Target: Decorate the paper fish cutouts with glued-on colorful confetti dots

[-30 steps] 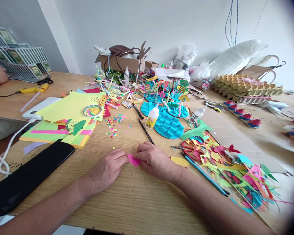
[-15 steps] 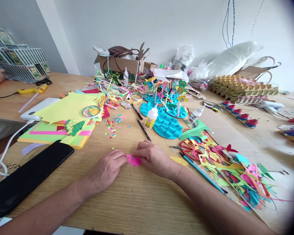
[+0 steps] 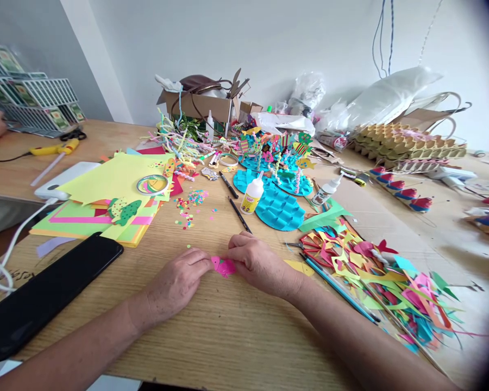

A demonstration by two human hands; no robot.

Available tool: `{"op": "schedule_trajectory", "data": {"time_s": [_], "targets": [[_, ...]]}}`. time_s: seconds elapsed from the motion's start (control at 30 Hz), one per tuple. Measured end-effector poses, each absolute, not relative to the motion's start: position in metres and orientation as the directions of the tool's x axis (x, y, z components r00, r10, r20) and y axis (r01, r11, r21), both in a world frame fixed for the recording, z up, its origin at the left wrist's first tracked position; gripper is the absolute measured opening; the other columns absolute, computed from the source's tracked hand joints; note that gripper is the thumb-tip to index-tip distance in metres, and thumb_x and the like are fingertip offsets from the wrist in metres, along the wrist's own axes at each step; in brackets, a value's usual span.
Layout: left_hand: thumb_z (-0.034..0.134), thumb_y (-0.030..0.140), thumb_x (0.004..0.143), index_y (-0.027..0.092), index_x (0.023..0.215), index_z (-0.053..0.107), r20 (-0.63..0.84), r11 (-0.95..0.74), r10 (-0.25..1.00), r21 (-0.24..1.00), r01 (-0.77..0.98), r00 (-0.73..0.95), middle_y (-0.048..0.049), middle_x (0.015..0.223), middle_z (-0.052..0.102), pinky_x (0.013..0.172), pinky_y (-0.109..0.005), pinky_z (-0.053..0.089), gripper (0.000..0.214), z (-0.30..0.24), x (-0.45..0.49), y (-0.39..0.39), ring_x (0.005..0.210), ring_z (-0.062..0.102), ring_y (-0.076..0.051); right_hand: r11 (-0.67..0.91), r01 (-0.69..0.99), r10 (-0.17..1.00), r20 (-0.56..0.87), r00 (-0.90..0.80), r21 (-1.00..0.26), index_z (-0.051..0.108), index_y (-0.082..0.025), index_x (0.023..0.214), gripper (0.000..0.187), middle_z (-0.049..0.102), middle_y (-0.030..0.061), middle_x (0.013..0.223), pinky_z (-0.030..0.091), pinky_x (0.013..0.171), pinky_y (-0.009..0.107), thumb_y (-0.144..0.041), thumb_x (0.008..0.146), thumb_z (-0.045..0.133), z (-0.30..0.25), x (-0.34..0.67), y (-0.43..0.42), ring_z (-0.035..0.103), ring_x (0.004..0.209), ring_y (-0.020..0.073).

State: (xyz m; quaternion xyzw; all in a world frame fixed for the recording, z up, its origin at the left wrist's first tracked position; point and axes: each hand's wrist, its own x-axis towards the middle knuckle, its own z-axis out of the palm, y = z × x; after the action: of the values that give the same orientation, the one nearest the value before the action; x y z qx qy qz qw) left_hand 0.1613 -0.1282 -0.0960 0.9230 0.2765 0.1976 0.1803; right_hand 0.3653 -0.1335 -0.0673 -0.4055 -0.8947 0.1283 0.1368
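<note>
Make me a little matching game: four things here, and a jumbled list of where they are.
1. Pink paper piece
2. Round ring
3. Black slab
4. Egg trays

A. Stacked at the right, near the wall
B. Between left hand and right hand
C. On yellow paper
D. Lying at lower left

Pairs: 1-B, 2-C, 3-D, 4-A

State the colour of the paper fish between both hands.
Head view: the paper fish is mostly bright pink.

paper cutout (image 3: 225,267) before glue bottle (image 3: 251,196), paper stack (image 3: 106,176) and phone (image 3: 52,296) left, paper scraps (image 3: 372,278) right
</note>
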Motion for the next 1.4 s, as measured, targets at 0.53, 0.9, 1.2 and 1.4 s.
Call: {"op": "schedule_trajectory", "data": {"time_s": [0.53, 0.9, 1.2, 1.4], "targets": [[0.034, -0.001, 0.077, 0.019, 0.103, 0.054, 0.26, -0.777, 0.589, 0.443, 0.448, 0.765, -0.004, 0.093, 0.055, 0.084, -0.032, 0.043, 0.038, -0.095, 0.162, -0.128, 0.09, 0.049, -0.017, 0.638, 0.688, 0.76, 0.136, -0.636, -0.347, 0.063, -0.015, 0.07, 0.02, 0.054, 0.0031, 0.074, 0.037, 0.069, 0.024, -0.002, 0.074, 0.048, -0.067, 0.366, -0.136, 0.046, 0.072, 0.013], [0.033, -0.002, 0.078, 0.02, 0.101, 0.054, 0.259, -0.763, 0.606, 0.457, 0.458, 0.752, -0.0027, 0.095, 0.056, 0.086, -0.03, 0.042, 0.038, -0.096, 0.162, -0.129, 0.091, 0.051, -0.016, 0.634, 0.686, 0.768, 0.193, -0.611, -0.357, 0.059, -0.016, 0.072, 0.019, 0.054, 0.0041, 0.076, 0.037, 0.068, 0.025, -0.008, 0.08, 0.044, -0.055, 0.366, -0.142, 0.047, 0.074, 0.0137], [0.037, 0.006, 0.081, 0.02, 0.095, 0.056, 0.151, -0.661, 0.678, 0.554, 0.507, 0.719, -0.0014, 0.096, 0.06, 0.083, -0.024, 0.043, 0.028, -0.067, 0.161, -0.114, 0.092, 0.054, -0.013, 0.539, 0.732, 0.839, 0.185, -0.512, -0.418, 0.055, -0.017, 0.084, 0.02, 0.055, 0.0051, 0.083, 0.041, 0.071, 0.03, -0.006, 0.082, 0.038, -0.041, 0.372, -0.18, 0.048, 0.078, 0.0166], [0.043, 0.012, 0.078, 0.017, 0.091, 0.059, 0.134, -0.611, 0.778, 0.39, 0.689, 0.613, -0.0029, 0.091, 0.062, 0.072, -0.022, 0.044, 0.021, -0.048, 0.152, -0.052, 0.081, 0.057, -0.014, 0.525, 0.73, 0.85, 0.228, -0.475, -0.436, 0.054, -0.018, 0.085, 0.023, 0.056, 0.0054, 0.084, 0.043, 0.07, 0.03, -0.003, 0.078, 0.037, -0.045, 0.38, -0.191, 0.051, 0.078, 0.0172]]}}
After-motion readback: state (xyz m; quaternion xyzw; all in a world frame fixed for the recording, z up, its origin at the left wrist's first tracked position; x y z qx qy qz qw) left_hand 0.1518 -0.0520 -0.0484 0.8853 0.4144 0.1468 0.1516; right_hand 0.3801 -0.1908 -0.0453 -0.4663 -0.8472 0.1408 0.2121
